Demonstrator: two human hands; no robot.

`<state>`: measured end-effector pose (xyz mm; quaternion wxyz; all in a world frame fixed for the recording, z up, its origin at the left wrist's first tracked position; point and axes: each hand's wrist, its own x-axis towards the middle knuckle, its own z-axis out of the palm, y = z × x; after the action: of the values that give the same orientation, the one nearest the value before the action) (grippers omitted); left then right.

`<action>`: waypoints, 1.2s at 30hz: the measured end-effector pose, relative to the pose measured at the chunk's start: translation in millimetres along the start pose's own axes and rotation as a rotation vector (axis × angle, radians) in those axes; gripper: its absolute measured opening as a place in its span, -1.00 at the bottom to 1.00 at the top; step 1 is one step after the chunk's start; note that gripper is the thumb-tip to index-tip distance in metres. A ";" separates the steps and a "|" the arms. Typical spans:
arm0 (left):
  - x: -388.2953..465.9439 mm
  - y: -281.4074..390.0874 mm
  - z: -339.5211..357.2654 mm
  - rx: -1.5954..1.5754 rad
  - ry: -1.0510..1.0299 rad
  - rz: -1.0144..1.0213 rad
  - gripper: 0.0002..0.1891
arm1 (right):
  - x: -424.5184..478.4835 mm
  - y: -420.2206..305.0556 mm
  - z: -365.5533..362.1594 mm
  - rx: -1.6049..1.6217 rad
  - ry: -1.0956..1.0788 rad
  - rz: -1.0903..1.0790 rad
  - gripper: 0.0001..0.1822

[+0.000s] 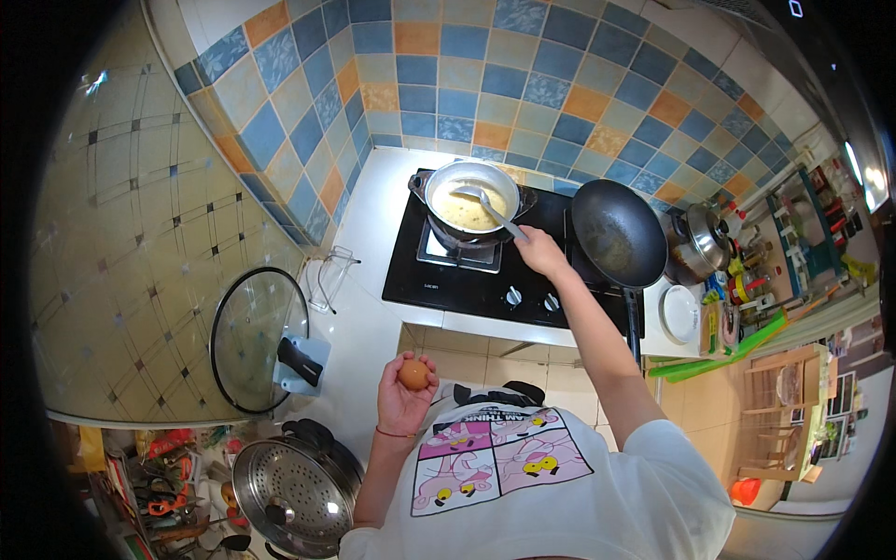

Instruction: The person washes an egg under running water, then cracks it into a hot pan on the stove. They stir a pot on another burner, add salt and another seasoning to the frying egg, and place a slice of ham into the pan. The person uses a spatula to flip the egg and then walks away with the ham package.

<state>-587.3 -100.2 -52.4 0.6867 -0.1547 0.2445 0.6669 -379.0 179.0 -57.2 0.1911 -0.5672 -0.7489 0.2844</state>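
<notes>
My right hand [542, 253] grips the handle of a grey ladle [495, 213], whose bowl rests in the yellowish, soupy food in a pot [516, 199]. That pot stands on the left burner of a black gas hob [413, 280]. Near the counter's front edge, my left hand [404, 406] is palm up, with its fingers curled around a brown egg [414, 375]. The egg's shell looks whole. To the right of the pot, a black wok [619, 233] sits on the other burner.
A lidded steel pot [700, 241] and a white plate [679, 313] stand right of the wok. On the left are a glass lid [259, 336] in a holder, a wire rack [327, 280] and a steel steamer [297, 490]. Bottles crowd the far right; a tiled wall rises behind the hob.
</notes>
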 end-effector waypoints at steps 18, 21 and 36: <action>10.8 -5.0 9.2 0.020 -0.028 -0.011 -0.88 | -17.8 5.7 25.4 0.234 -0.034 0.330 -0.75; 8.9 -5.3 6.8 0.010 -0.009 -0.002 -0.88 | -30.6 -20.9 4.2 0.756 -0.207 0.503 -0.82; 4.7 -4.7 9.3 -0.022 0.020 -0.007 -0.88 | 10.6 -18.0 31.7 -0.163 0.003 0.055 -0.62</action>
<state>-581.5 -91.6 -47.7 0.6849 -0.1700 0.2433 0.6655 -414.6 179.0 -70.3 0.1374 -0.6017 -0.7535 0.2267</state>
